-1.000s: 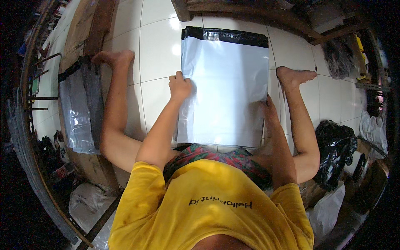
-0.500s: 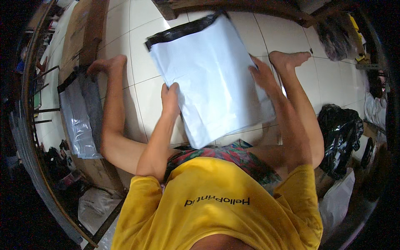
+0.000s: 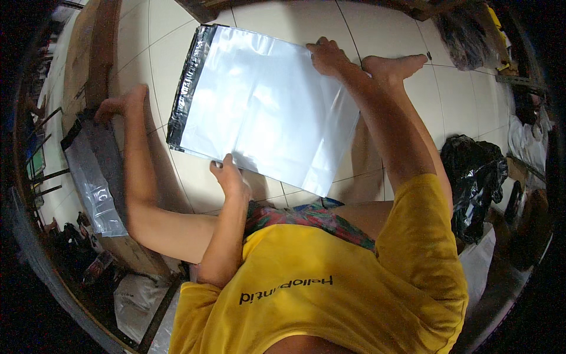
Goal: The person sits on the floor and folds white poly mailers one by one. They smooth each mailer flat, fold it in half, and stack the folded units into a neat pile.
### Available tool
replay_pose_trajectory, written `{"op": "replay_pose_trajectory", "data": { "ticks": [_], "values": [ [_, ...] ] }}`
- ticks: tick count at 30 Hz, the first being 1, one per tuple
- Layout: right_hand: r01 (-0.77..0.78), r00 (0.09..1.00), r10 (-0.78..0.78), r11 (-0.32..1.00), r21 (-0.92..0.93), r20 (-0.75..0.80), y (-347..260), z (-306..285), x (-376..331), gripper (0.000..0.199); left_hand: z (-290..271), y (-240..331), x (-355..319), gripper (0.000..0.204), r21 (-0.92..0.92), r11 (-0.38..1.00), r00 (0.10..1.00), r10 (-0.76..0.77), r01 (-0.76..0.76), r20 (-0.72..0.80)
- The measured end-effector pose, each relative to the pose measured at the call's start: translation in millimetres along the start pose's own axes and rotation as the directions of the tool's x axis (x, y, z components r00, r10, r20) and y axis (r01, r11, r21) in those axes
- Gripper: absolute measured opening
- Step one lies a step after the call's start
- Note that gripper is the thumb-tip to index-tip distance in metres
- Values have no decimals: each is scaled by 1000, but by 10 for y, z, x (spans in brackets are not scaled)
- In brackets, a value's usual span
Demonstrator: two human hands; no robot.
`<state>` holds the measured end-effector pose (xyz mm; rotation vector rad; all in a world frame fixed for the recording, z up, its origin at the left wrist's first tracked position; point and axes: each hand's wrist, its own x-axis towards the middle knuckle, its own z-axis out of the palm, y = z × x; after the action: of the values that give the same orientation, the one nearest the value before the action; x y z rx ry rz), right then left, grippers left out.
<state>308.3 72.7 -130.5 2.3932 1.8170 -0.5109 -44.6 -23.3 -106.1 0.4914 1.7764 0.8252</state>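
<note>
A stack of white plastic mailer bags (image 3: 271, 106), edged along its left end with a crinkled black strip (image 3: 187, 88), is held up between my bent legs. My left hand (image 3: 232, 178) is closed on the near long edge, its thumb on the top face. On the far edge, near the right corner, my right hand (image 3: 329, 58) is closed with its fingers curled over the plastic. The palms' undersides and the bottom of the stack are hidden. How many bags lie in it I cannot tell.
Beside my left leg lies a grey-and-white plastic bag stack (image 3: 97, 183) on a wooden board (image 3: 88, 71). Crumpled black plastic (image 3: 471, 183) is by my right knee, and dark plastic bundles (image 3: 466, 41) stand far right. Pale floor tiles (image 3: 171, 65) stretch beneath; a wooden beam (image 3: 283, 3) crosses the far side.
The mailer stack has turned counterclockwise, so its black strip went from the far end to the left. My right hand has moved up to the far edge; my left hand has come nearer my body.
</note>
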Motion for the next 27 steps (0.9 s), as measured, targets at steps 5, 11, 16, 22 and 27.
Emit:
{"op": "replay_pose_trajectory", "data": {
  "ticks": [5, 11, 16, 22, 27],
  "values": [
    [52, 990, -52, 999, 1, 131, 131, 37, -90, 41, -197, -29, 483, 57, 36, 995, 992, -99, 96, 81],
    [116, 988, -108, 991, 71, -110, 139, 148, -249, 31, -236, 30, 683, 59, 60, 982, 962, -189, 181, 197],
    [68, 977, -34, 986, 154, -211, 155, 222, -260, 36, -329, 124, 728, 59, 151, 989, 993, -22, 5, 113],
    [-229, 656, 520, 828, 512, -547, -69, 250, -1676, 41, -347, 1118, 1635, 57, 585, 338, 488, 865, -737, 116],
    [-567, 700, 679, 342, 750, 220, -26, 1083, -2275, 27, 161, 1690, 2860, 72, 595, 321, 662, 523, -737, 537]
  ]
}}
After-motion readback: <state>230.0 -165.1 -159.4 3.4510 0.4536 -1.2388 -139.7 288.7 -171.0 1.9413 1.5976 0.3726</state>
